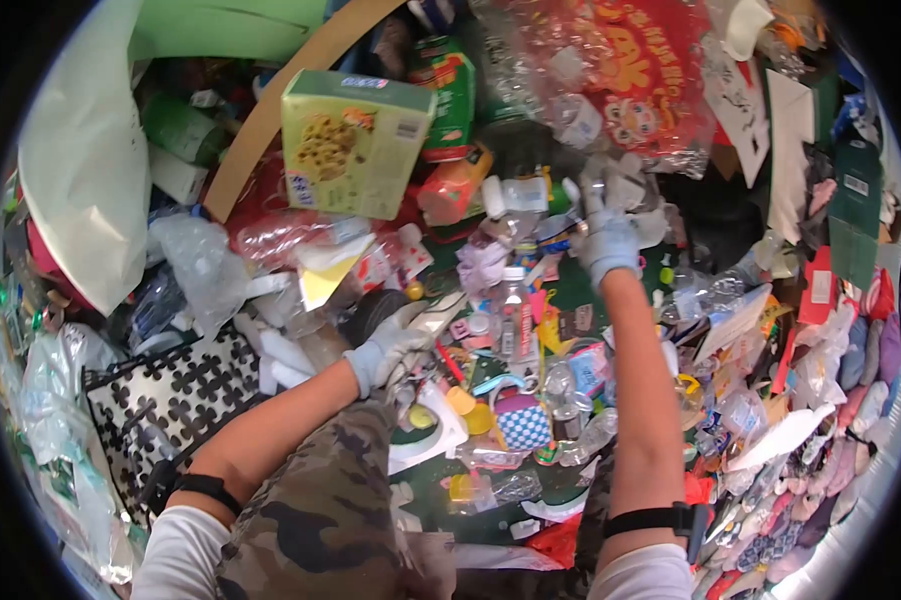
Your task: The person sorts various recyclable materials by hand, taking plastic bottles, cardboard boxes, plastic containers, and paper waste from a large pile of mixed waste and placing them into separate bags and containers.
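Note:
My left hand (385,350), in a pale work glove, is closed around a flat, pale grey object (435,316) whose kind I cannot make out. A dark round object (375,316) lies just beyond that hand. My right hand (608,245), gloved too, reaches forward into the pile with fingers stretched out, beside clear plastic containers (625,185); its fingertips are partly lost among them. Between my hands lie a clear plastic bottle (512,315), a crumpled mauve piece (482,262) and a blue-and-white checked item (523,427).
Mixed waste surrounds me. A green biscuit box (355,143) and a curved cardboard strip (270,110) stand at the back. A red printed bag (640,80) lies back right, a black-and-white patterned bag (175,410) at left. Several shoe-like pieces (770,520) are heaped at right.

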`<state>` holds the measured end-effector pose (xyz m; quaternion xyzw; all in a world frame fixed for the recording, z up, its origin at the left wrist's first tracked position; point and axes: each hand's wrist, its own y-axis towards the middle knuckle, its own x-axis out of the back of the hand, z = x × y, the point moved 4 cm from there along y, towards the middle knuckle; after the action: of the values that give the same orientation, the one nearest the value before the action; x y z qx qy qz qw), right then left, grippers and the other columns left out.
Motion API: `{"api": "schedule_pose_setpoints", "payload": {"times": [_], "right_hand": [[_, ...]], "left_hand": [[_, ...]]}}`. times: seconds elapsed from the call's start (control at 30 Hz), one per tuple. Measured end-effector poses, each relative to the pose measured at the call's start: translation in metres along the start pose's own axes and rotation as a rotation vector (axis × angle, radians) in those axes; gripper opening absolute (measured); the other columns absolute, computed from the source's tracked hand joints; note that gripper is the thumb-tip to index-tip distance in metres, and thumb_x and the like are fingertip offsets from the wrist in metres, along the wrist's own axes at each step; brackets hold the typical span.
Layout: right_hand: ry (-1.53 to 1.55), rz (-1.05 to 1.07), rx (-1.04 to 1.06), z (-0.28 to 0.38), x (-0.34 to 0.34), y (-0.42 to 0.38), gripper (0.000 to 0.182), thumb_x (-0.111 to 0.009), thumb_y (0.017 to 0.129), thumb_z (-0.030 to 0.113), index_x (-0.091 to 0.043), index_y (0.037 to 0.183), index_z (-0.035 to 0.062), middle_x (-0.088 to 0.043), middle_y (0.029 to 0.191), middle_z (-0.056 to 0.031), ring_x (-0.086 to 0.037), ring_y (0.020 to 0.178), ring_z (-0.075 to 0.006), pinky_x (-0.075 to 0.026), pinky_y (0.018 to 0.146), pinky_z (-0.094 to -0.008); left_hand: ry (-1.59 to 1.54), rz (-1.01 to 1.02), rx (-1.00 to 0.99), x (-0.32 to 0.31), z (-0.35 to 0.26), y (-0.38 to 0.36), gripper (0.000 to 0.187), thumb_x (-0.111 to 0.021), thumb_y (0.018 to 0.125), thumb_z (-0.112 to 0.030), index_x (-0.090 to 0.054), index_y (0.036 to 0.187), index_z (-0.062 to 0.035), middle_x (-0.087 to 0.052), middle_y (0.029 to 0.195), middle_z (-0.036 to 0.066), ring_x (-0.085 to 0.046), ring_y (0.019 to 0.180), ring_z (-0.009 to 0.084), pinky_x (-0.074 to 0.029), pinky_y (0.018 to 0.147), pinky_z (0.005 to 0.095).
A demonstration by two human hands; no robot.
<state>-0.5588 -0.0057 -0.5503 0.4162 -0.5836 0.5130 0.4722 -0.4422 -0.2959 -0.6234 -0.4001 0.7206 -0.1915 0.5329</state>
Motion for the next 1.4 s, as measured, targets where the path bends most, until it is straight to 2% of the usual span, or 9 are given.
{"api": "schedule_pose_setpoints", "payload": {"times": [0.13, 0.23, 0.43, 0.5, 0.67, 0.8, 1.0, 1.2, 1.4], "right_hand": [[-0.210, 0.088, 0.030, -0.021, -0.011, -0.001, 0.050, -0.067, 0.066, 0.017, -0.051, 0.114, 0.0184, -0.046, 0.120, -0.0082, -0.045, 0.112, -0.0276, -0.047, 0.081, -0.0416], [-0.064, 0.118, -0.086, -0.049, -0.025, -0.040, 0.033, -0.065, 0.068, 0.015, -0.054, 0.099, 0.0129, -0.054, 0.100, -0.0082, -0.055, 0.094, -0.0287, -0.048, 0.074, -0.0404], [0.051, 0.093, 0.118, -0.085, -0.048, -0.127, 0.037, -0.053, 0.070, 0.002, -0.056, 0.104, 0.0140, -0.055, 0.107, -0.0130, -0.052, 0.101, -0.0321, -0.044, 0.083, -0.0408], [0.161, 0.215, -0.022, -0.114, -0.083, -0.153, 0.049, -0.059, 0.068, 0.001, -0.054, 0.116, 0.0129, -0.046, 0.126, -0.0169, -0.041, 0.119, -0.0343, -0.035, 0.100, -0.0373], [-0.004, 0.425, 0.053, -0.104, -0.073, -0.182, 0.047, -0.056, 0.073, 0.009, -0.054, 0.118, 0.0220, -0.044, 0.131, -0.0069, -0.047, 0.115, -0.0263, -0.040, 0.093, -0.0350], [-0.028, 1.062, -0.030, -0.099, -0.048, -0.166, 0.038, -0.062, 0.073, 0.010, -0.061, 0.109, 0.0191, -0.053, 0.120, -0.0114, -0.054, 0.104, -0.0275, -0.043, 0.090, -0.0311], [0.217, 0.054, 0.064, -0.092, 0.014, -0.018, 0.036, -0.060, 0.072, 0.010, -0.059, 0.109, 0.0131, -0.055, 0.115, -0.0105, -0.055, 0.103, -0.0248, -0.045, 0.085, -0.0327], [0.097, 0.032, 0.054, -0.038, 0.009, 0.105, 0.052, -0.068, 0.067, 0.022, -0.053, 0.116, 0.0155, -0.054, 0.116, -0.0131, -0.053, 0.104, -0.0308, -0.043, 0.090, -0.0357], [-0.317, 0.796, 0.307, -0.017, -0.005, 0.048, 0.066, -0.076, 0.056, 0.027, -0.053, 0.116, 0.0127, -0.057, 0.116, -0.0099, -0.056, 0.105, -0.0278, -0.045, 0.088, -0.0363]], "left_hand": [[-0.171, -0.206, 0.015, 0.016, -0.004, -0.017, 0.060, -0.052, 0.068, 0.001, -0.039, 0.126, -0.0002, -0.056, 0.082, 0.007, -0.052, 0.050, 0.0108, -0.043, 0.041, 0.0232], [-0.718, 0.317, -0.147, 0.007, -0.017, -0.031, 0.067, -0.041, 0.068, -0.006, -0.031, 0.135, -0.0031, -0.045, 0.128, 0.009, -0.054, 0.102, 0.0162, -0.047, 0.083, 0.0284], [-0.808, 0.940, -0.253, 0.058, 0.016, -0.014, 0.072, -0.039, 0.069, -0.010, -0.025, 0.139, -0.0073, -0.030, 0.142, 0.003, -0.047, 0.112, 0.0112, -0.046, 0.084, 0.0252], [-0.598, 0.335, -0.153, 0.034, 0.004, -0.015, 0.073, -0.039, 0.068, -0.010, -0.025, 0.139, -0.0078, -0.027, 0.143, 0.004, -0.050, 0.097, 0.0062, -0.045, 0.067, 0.0201], [-0.371, -0.228, -0.007, 0.053, 0.011, -0.025, 0.029, -0.046, 0.074, -0.014, -0.051, 0.102, -0.0092, -0.034, 0.044, -0.003, -0.034, 0.033, 0.0116, -0.029, 0.035, 0.0243], [-0.338, -0.235, -0.034, 0.048, 0.003, -0.032, 0.011, -0.049, 0.075, -0.014, -0.047, 0.086, -0.0117, -0.038, 0.046, -0.001, -0.035, 0.034, 0.0118, -0.029, 0.035, 0.0245], [-0.227, -0.219, 0.005, 0.040, -0.006, -0.034, 0.043, -0.050, 0.070, -0.013, -0.048, 0.112, -0.0105, -0.048, 0.059, 0.001, -0.044, 0.040, 0.0113, -0.037, 0.037, 0.0235], [-0.181, -0.124, 0.014, 0.036, -0.012, -0.035, 0.045, -0.049, 0.070, -0.013, -0.048, 0.114, -0.0149, -0.050, 0.062, 0.000, -0.044, 0.043, 0.0094, -0.035, 0.036, 0.0212], [-0.285, -0.243, 0.052, 0.050, -0.005, -0.032, 0.024, -0.051, 0.073, -0.011, -0.051, 0.097, -0.0063, -0.050, 0.053, 0.003, -0.047, 0.039, 0.0132, -0.040, 0.036, 0.0248]]}}
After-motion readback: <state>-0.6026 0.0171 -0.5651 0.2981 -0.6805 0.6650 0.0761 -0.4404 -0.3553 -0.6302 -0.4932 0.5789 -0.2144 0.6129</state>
